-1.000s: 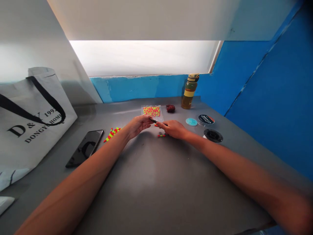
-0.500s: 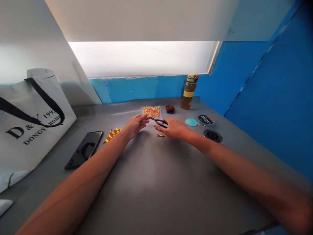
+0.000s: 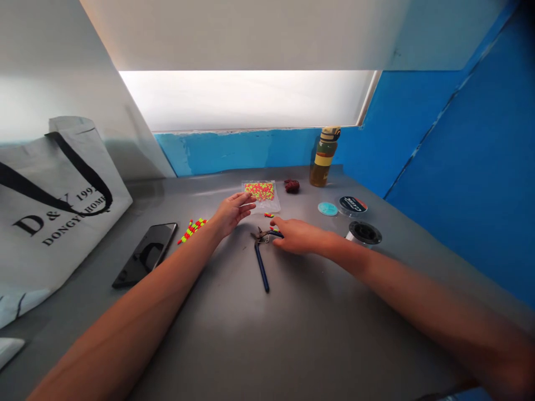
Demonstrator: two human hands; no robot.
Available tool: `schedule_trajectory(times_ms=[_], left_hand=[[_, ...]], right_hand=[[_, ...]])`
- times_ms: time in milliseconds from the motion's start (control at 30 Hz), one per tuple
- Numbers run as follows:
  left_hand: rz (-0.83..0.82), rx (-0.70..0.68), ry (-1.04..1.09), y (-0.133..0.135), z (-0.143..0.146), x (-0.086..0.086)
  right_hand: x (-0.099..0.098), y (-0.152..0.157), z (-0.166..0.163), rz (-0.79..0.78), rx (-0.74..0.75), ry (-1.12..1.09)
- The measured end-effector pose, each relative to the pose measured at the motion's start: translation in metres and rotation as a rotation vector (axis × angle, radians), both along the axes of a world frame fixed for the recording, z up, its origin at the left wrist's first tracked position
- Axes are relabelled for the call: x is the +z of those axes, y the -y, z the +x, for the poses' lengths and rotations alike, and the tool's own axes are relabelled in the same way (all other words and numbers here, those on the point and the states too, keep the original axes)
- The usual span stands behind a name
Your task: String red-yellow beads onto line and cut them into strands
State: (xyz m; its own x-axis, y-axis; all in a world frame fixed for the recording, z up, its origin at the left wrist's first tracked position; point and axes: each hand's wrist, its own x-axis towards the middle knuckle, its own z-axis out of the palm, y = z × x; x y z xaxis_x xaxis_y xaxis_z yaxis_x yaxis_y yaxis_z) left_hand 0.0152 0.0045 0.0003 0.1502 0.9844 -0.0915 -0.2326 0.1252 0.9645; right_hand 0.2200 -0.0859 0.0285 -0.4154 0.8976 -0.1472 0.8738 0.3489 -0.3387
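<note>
Grip: your left hand (image 3: pixel 232 213) is resting open, palm down, holding nothing. Your right hand (image 3: pixel 297 235) is reaching out with its fingers apart from your left hand, at or just beside the head of the blue-handled pliers (image 3: pixel 261 267). You cannot tell from this view whether those fingers are closing on the handle.

Pliers: they are lying on the table at the centre of the frame, with the handles running toward the bottom of the frame.

Small pieces: two neon float beads (image 3: pixel 269 215) are lying just above your right fingertips (image 3: pixel 274 221), beside the clear bag of neon beads (image 3: pixel 259 192).

Care: with pieces this small so close, a slow, light touch is suiting this spot.

Things around: a string of neon beads (image 3: pixel 192 230) is lying left of your left hand, near a black smartphone (image 3: pixel 144 255). A clear spool of fishing line (image 3: pixel 353 205), a black spool (image 3: pixel 365 233) and a bottle (image 3: pixel 324 157) are standing at the right, on the grey metal table (image 3: pixel 267 334).
</note>
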Motion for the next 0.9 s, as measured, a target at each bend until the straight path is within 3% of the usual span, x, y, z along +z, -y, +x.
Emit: schedule_trajectory(times_ms=[133,367,533,667,767,833,900], left_hand=[[-0.007,-0.010,0.015,0.000,0.000,0.001],[-0.025,-0.128,-0.009,0.001,0.002,0.000],[-0.042,-0.138,0.031,0.001,0.002,-0.001],[-0.055,-0.183,0.132,-0.001,0.000,0.000],[-0.069,-0.225,0.227,-0.001,-0.001,0.003],[-0.080,-0.236,0.269,0.000,0.000,0.006],[-0.087,-0.236,0.291,0.001,0.000,0.007]], right_hand=[[0.002,0.001,-0.003,-0.152,-0.073,-0.070],[-0.013,-0.005,-0.006,0.099,0.000,-0.002],[-0.022,-0.012,-0.004,0.144,0.064,-0.032],[-0.022,-0.016,-0.002,0.130,0.026,-0.073],[-0.020,-0.021,0.001,0.182,-0.098,-0.153],[-0.021,-0.026,0.003,0.250,-0.188,-0.271],[-0.024,-0.032,0.004,0.266,-0.175,-0.440]])
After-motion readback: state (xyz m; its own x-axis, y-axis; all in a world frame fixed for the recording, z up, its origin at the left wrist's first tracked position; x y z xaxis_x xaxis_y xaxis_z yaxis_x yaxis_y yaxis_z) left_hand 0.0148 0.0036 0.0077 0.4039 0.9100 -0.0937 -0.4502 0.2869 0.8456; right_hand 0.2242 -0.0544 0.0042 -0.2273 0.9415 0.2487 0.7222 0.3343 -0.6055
